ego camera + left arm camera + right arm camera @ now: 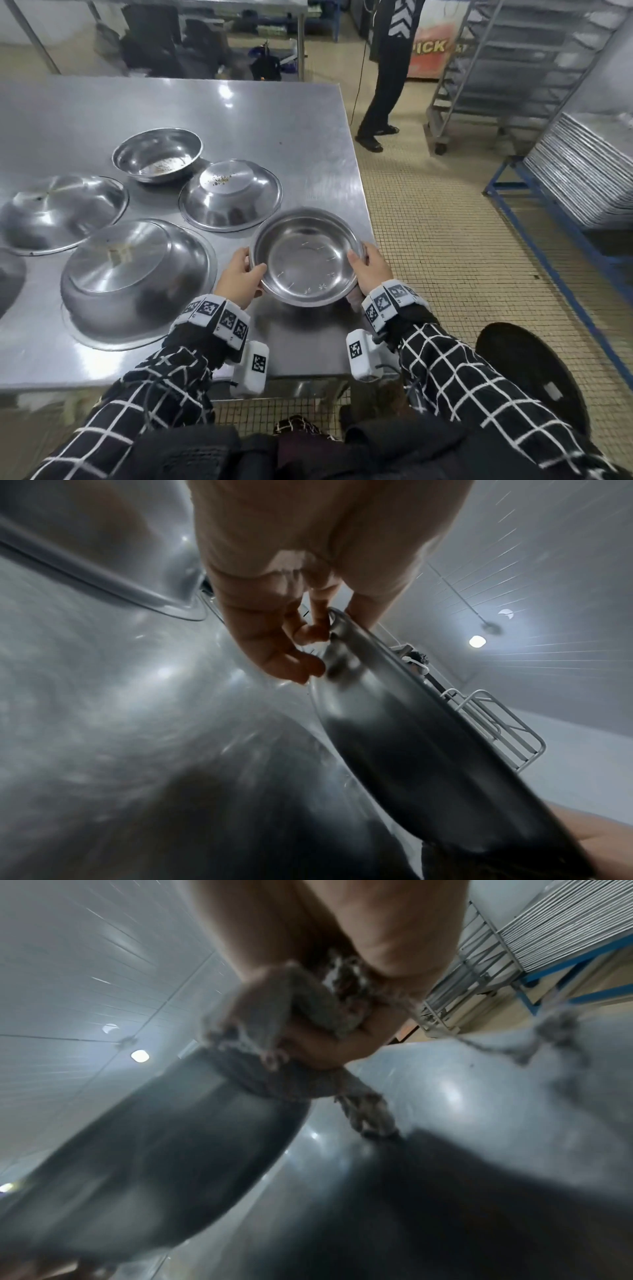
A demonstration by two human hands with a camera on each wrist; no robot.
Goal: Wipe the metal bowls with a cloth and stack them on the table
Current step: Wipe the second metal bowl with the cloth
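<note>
A shiny metal bowl [305,255] is held upright just above the near right corner of the steel table [274,113]. My left hand [241,274] grips its left rim [346,631], thumb inside. My right hand [368,265] grips the right rim with a frayed grey cloth [270,1042] bunched between the fingers and the bowl's outer wall [154,1145]. On the table lie an upright bowl with crumbs [158,156] and several overturned bowls [137,277], one with crumbs on its base [231,192].
A person in dark clothes [385,75] stands on the tiled floor beyond the table's right edge. A wheeled tray rack [520,68] and a blue frame with stacked trays [582,174] stand at the right. Another steel table [205,13] is behind.
</note>
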